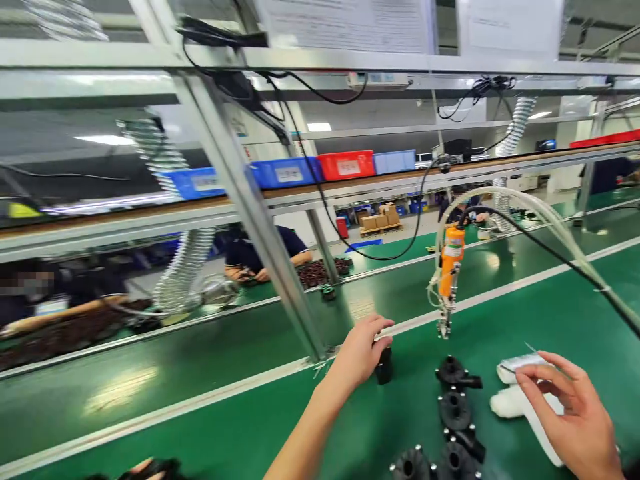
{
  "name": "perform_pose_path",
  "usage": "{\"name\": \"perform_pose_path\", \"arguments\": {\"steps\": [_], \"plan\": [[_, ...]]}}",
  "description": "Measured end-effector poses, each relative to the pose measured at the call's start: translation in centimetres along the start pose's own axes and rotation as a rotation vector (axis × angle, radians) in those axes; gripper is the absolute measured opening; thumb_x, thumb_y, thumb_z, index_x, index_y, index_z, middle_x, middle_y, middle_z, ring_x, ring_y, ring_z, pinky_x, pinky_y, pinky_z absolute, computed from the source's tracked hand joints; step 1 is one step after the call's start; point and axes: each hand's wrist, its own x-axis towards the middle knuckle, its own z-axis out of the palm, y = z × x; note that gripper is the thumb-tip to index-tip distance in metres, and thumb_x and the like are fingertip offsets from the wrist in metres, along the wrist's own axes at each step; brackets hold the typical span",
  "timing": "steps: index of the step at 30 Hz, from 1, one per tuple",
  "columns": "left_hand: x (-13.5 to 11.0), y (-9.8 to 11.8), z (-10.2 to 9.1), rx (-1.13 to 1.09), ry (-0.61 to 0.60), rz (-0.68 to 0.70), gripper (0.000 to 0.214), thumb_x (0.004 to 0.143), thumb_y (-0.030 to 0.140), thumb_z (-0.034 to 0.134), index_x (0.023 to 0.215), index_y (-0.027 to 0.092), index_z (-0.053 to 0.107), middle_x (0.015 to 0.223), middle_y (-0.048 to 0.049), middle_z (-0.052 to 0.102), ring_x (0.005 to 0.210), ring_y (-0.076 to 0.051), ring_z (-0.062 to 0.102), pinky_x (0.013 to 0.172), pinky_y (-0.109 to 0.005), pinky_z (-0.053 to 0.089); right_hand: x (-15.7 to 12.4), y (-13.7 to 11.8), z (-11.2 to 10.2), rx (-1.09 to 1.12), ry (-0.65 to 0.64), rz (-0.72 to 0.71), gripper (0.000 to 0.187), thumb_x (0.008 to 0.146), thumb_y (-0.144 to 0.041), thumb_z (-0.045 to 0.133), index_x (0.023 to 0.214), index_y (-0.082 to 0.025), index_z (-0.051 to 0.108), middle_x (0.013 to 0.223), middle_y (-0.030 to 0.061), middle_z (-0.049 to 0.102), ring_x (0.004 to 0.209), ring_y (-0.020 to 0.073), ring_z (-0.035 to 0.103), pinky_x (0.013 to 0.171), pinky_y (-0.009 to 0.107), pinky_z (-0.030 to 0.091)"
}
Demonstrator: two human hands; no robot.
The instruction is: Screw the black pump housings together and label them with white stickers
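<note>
My left hand (pixel 357 353) reaches over a small black cup (pixel 384 368) on the green bench, thumb and index finger apart above its rim. Some of its fingers are hidden behind the hand. At the right, my right hand (pixel 575 413) pinches a thin, pale, pointed piece (pixel 531 347) between thumb and fingertips; its exact kind is unclear. Under that hand lie white rolled cloth-like pieces (pixel 510 403). Between my hands, several black round housings (pixel 455 408) with side spouts and shiny screws stand in a row. An orange power screwdriver (pixel 453 253) hangs above them, bit downward.
A slanting metal post (pixel 250 200) rises left of my left hand. Pale hoses and a black cable (pixel 555 243) arc from the screwdriver to the right. Blue bins (pixel 285 173) and a red bin (pixel 346 165) line the shelf. Co-workers (pixel 270 253) sit across the bench.
</note>
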Motion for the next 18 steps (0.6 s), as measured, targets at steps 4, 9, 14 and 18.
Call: {"name": "perform_pose_path", "arguments": {"steps": [4, 9, 14, 18], "plan": [[-2.8, -4.5, -0.9, 0.044, -0.050, -0.144, 0.029, 0.084, 0.017, 0.064, 0.109, 0.024, 0.078, 0.113, -0.0089, 0.076, 0.107, -0.029, 0.068, 0.097, -0.040, 0.050, -0.1, -2.9, 5.8, 0.115, -0.359, 0.127, 0.056, 0.090, -0.052, 0.075, 0.132, -0.023, 0.052, 0.101, 0.0078, 0.076, 0.078, 0.0200, 0.070, 0.063, 0.028, 0.057], [-2.4, -5.4, 1.1, -0.025, -0.023, -0.158, 0.020, 0.080, 0.017, 0.068, 0.092, 0.029, 0.079, 0.103, -0.0066, 0.079, 0.105, -0.032, 0.068, 0.094, -0.044, 0.049, -0.2, -7.2, 11.6, 0.207, -0.617, 0.140, 0.054, 0.092, -0.052, 0.072, 0.130, -0.022, 0.048, 0.095, 0.0056, 0.073, 0.081, 0.0188, 0.064, 0.067, 0.029, 0.054], [-1.9, -4.9, 1.4, -0.246, 0.052, -0.113, 0.012, 0.072, 0.025, 0.077, 0.074, 0.022, 0.065, 0.094, -0.0070, 0.075, 0.093, -0.028, 0.067, 0.087, -0.040, 0.049, -0.1, -8.6, 13.6, 0.230, -0.677, 0.178, 0.056, 0.090, -0.051, 0.076, 0.128, -0.022, 0.048, 0.095, 0.0061, 0.072, 0.083, 0.0192, 0.062, 0.063, 0.027, 0.048], [-1.5, -4.6, 0.6, -0.443, 0.092, -0.135, 0.031, 0.088, 0.048, 0.063, 0.078, 0.021, 0.052, 0.085, -0.0039, 0.071, 0.072, -0.017, 0.062, 0.068, -0.029, 0.048, 0.2, -9.5, 14.1, 0.315, -0.698, 0.190, 0.056, 0.090, -0.050, 0.077, 0.129, -0.022, 0.047, 0.092, 0.0041, 0.069, 0.083, 0.0179, 0.061, 0.066, 0.027, 0.048]]}}
